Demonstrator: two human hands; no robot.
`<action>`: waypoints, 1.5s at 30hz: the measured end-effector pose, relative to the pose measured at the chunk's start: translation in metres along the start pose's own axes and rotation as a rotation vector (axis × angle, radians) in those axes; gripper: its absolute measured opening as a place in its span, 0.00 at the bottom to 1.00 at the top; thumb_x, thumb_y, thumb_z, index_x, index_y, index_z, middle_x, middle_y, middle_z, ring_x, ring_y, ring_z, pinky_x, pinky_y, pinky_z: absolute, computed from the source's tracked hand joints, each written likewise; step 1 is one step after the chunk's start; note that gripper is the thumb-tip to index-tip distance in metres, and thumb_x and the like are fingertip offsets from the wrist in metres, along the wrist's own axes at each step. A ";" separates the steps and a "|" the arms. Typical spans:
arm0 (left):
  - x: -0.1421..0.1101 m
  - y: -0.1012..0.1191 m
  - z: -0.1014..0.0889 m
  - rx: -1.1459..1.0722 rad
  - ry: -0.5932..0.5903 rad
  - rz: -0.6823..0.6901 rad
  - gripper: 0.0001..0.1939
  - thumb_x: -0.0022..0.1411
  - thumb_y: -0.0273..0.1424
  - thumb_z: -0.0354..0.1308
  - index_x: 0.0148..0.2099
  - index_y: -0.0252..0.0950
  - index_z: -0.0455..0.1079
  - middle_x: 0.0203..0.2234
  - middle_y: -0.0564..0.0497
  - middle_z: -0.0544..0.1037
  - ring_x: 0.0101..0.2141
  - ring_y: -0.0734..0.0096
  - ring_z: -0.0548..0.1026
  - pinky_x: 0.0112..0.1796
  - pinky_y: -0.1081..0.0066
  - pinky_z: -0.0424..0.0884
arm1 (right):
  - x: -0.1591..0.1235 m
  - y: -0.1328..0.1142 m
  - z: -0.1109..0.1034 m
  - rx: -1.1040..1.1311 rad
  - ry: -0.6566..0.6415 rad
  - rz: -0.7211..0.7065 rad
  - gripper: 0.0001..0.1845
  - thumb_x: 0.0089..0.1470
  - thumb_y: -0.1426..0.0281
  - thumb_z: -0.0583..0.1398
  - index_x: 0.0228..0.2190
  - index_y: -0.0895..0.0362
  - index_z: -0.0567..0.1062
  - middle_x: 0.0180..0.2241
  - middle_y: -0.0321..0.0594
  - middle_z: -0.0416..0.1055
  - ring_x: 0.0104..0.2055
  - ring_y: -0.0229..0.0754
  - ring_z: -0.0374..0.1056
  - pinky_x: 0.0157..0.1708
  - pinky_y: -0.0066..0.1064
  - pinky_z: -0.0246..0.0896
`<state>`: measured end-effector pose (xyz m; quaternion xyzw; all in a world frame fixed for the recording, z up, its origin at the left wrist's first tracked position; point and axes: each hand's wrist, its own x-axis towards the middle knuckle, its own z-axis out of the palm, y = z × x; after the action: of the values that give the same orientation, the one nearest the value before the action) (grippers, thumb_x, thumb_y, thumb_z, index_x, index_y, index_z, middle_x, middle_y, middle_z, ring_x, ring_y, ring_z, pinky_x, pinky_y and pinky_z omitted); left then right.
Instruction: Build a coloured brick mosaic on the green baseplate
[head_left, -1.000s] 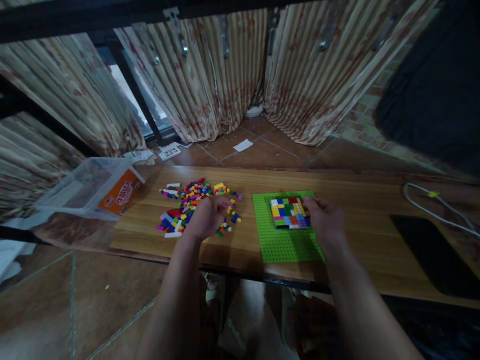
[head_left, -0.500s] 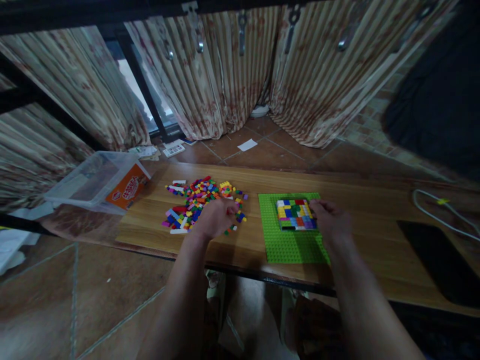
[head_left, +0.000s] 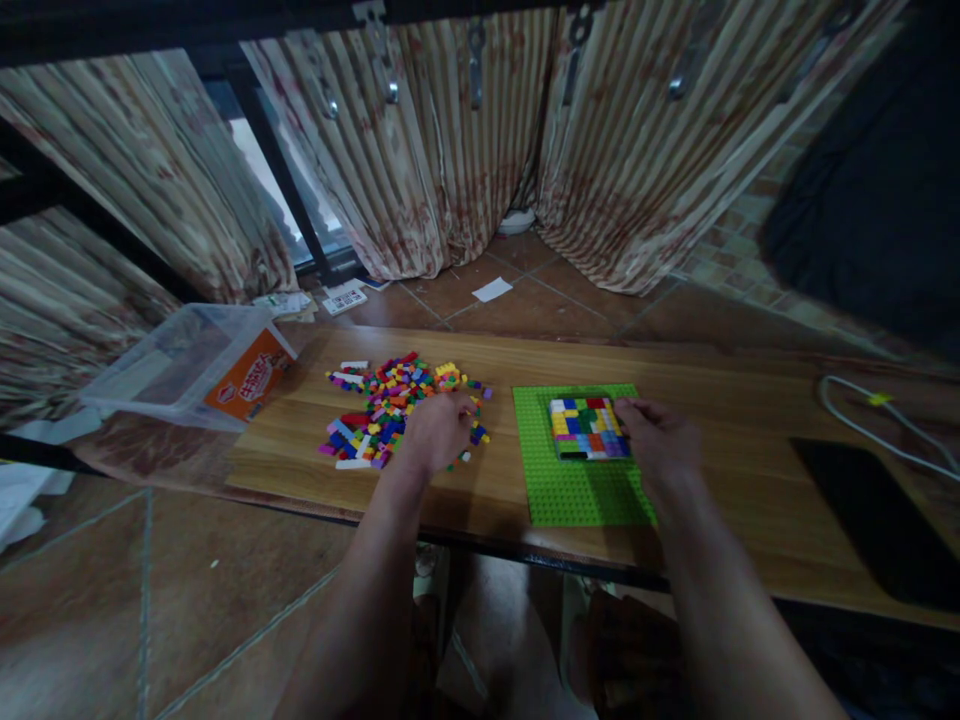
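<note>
Reaching over the near R part of the loose bricks (head_left: pixel 394 385), L hand (head_left: pixel 440 430) has its fingers curled; can't tell if a brick is held. R hand (head_left: pixel 658 436): fingers bent, fingertips at the far R corner of the slab (head_left: pixel 589 428); grip vs. mere contact can't be told. Slab: multicol. pcs. (white, blue, yellow, red, etc.) packed edge to edge, on the far half of the baseplate (head_left: pixel 551 497), toward its R side. Baseplate: green, studded, flat on table (head_left: pixel 465 500). Bricks: mixed heap L of baseplate, apart from it. Tub (head_left: pixel 169 395): clear plastic, w/ orange label (head_left: pixel 251 382), at table's L end. Black pad (head_left: pixel 870 520): flat, R end; white cable (head_left: pixel 849 386) w/ yellow tag (head_left: pixel 879 399) just beyond. Floor (head_left: pixel 559 315) behind table: brown tile, w/ white paper (head_left: pixel 493 289). Backgd.: striped curtains (head_left: pixel 480 170).
</note>
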<state>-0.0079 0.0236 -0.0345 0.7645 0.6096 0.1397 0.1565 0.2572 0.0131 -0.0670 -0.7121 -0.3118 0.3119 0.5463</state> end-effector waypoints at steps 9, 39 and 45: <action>0.008 0.012 0.014 0.123 0.077 -0.096 0.13 0.58 0.27 0.53 0.42 0.42 0.77 0.37 0.49 0.81 0.39 0.62 0.78 0.39 0.69 0.71 | 0.003 0.005 -0.002 -0.031 -0.008 -0.041 0.14 0.38 0.60 0.65 0.26 0.59 0.79 0.22 0.38 0.75 0.24 0.40 0.69 0.22 0.29 0.61; 0.005 0.067 0.037 -1.342 -0.057 -0.131 0.08 0.54 0.31 0.61 0.37 0.33 0.70 0.27 0.52 0.77 0.26 0.75 0.75 0.31 0.73 0.71 | -0.026 -0.019 0.007 0.138 -0.248 -0.376 0.11 0.49 0.62 0.64 0.33 0.55 0.80 0.31 0.38 0.77 0.33 0.40 0.71 0.35 0.32 0.65; 0.004 0.080 0.036 -1.635 -0.133 -0.247 0.13 0.50 0.32 0.66 0.37 0.31 0.73 0.25 0.51 0.78 0.26 0.76 0.75 0.32 0.75 0.71 | -0.039 -0.019 0.012 0.105 -0.499 -0.471 0.08 0.52 0.65 0.63 0.35 0.52 0.80 0.36 0.39 0.76 0.38 0.41 0.71 0.38 0.34 0.66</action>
<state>0.0788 0.0081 -0.0341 0.3441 0.3848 0.4749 0.7127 0.2224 -0.0064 -0.0466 -0.4932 -0.5750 0.3572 0.5463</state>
